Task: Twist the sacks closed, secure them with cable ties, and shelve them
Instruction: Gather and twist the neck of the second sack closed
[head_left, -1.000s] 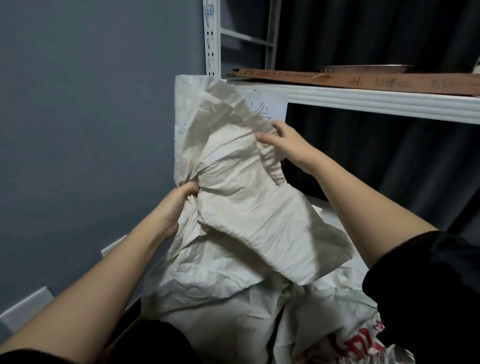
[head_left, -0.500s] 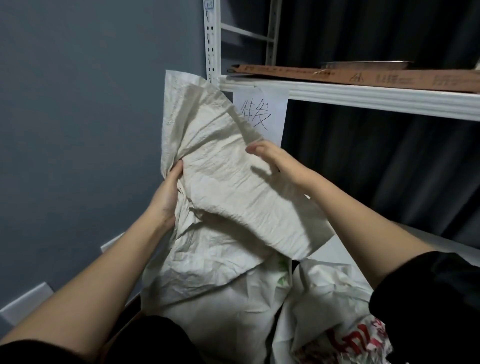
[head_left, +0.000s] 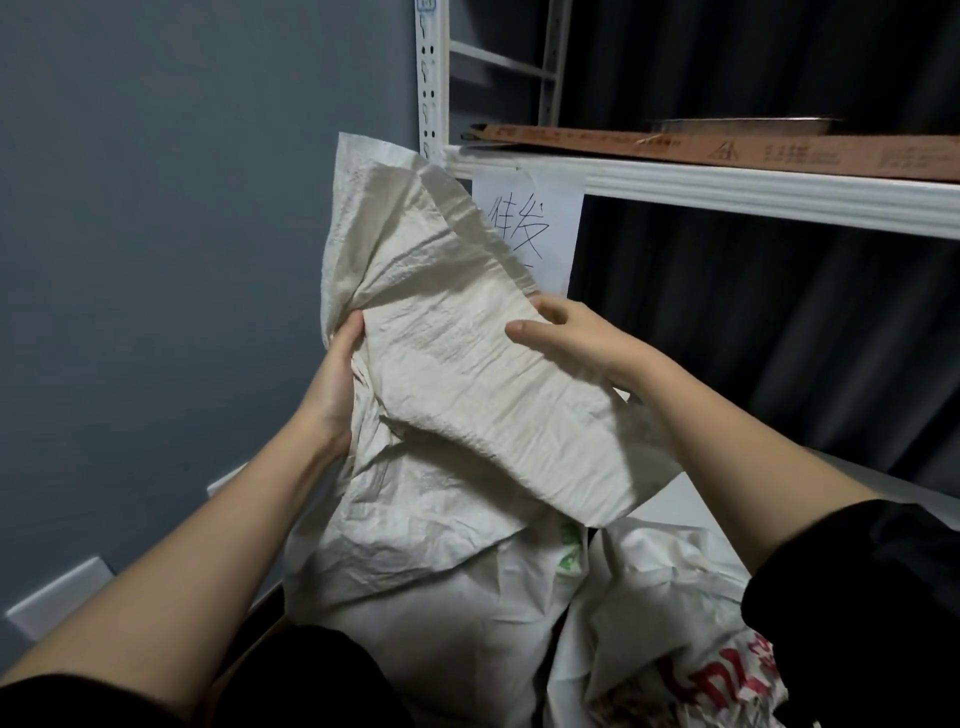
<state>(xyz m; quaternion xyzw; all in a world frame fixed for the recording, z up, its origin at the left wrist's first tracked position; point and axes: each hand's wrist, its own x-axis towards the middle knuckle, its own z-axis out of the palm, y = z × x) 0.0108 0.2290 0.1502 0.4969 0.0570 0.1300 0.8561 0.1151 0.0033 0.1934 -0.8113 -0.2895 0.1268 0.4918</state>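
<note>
Sack mouth being gathered for twisting; no tie fitted yet.

White sack (head_left: 467, 374) standing near the left end of the shelf unit (head_left: 727, 192), loose top raised in front of the paper label (head_left: 540, 218), second printed sack (head_left: 701, 649) just right of it. Left hand (head_left: 332, 384) gripping bunched fabric at the left edge, fingers hidden behind the folds. Right hand (head_left: 566, 338) cupped over the folded flap, thumb on top, fingers loosely curled at its far edge. Advisable: bunch all the loose fabric into one neck, hold low, twist tightly. Both forearms raised, converging on the sack.
</note>
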